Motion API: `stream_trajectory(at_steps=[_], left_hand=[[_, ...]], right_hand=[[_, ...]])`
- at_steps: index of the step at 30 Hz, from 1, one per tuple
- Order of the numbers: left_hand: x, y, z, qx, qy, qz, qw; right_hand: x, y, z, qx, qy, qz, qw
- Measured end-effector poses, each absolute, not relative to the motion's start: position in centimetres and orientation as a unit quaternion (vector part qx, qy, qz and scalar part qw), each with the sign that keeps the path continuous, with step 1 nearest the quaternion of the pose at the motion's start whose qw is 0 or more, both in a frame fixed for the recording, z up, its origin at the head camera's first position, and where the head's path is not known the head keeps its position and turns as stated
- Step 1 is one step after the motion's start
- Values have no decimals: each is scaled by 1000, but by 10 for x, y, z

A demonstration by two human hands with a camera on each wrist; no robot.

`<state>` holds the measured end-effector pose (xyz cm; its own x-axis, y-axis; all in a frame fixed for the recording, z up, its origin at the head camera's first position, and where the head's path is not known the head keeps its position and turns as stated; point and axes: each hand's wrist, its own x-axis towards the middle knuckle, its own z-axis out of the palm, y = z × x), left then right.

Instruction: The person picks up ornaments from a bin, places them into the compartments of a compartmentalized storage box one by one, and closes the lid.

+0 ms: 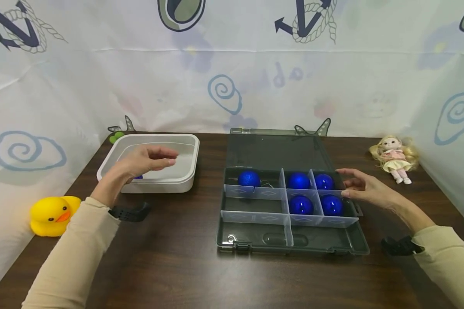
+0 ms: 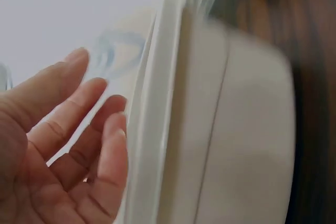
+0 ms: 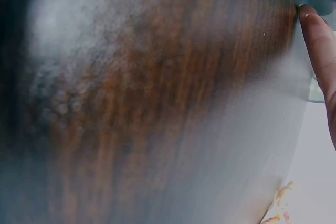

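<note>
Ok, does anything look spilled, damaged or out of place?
Nothing looks spilled or damaged. One oddity: in the divided case, a thin pale loop lies beside the leftmost blue ball; none shows by the other four balls there. I can't tell what it is.

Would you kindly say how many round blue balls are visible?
5, in the grey plastic divided case: back left ball, back centre ball, back right ball, middle-row centre ball and middle-row right ball. The white rectangular tub may hide more.

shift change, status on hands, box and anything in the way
Left fingers appear empty, over white plastic tub. Right fingers at grey translucent divided box, five blue balls inside. Nothing seen blocking.
</note>
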<state>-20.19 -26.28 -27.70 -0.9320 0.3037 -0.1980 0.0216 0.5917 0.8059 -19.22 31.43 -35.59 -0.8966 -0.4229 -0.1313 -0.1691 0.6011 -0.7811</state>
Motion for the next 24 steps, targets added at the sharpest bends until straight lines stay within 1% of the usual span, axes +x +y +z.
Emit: stream_trajectory(at_steps=[4,9,16,24], left_hand=[[-207,-295,-283,42,905,399,141],[-207,-318,-288,5,933,339,121],[-202,-328,-285,-42,952,286,105],[-204,-325,-284,-43,962,241,121]], right_hand=[[-192,314,-356,-173,880,-416,150],[-192,313,-355,-173,877,-423,151],[-192,312,-355,-171,878,-421,152],[-191,313,-355,-173,880,-417,147]])
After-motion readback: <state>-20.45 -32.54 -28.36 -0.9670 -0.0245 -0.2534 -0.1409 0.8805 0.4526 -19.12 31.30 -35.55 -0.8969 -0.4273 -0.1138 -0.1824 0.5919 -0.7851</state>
